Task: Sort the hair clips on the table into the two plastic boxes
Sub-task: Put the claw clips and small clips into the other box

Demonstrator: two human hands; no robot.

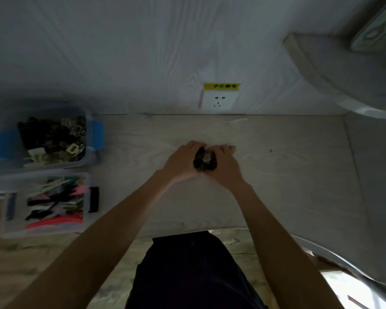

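Near the table's [276, 175] far edge, left hand [183, 161] and right hand [223, 166] together cup dark hair clips [205, 161]; 2 plastic boxes [91, 152] sit at its left edge.

Both bare forearms extend forward from the lower edge of the view and converge toward the wall socket [218, 101], the hands meeting just short of it. Left hand [183, 161]: palm turned inward, fingers curled around the left side of a dark cluster of hair clips [205, 161]. Right hand [224, 162]: mirrored pose, fingers curved over the cluster's right side, fingertips nearest the socket. The hands cup the cluster together, heels nearly touching.
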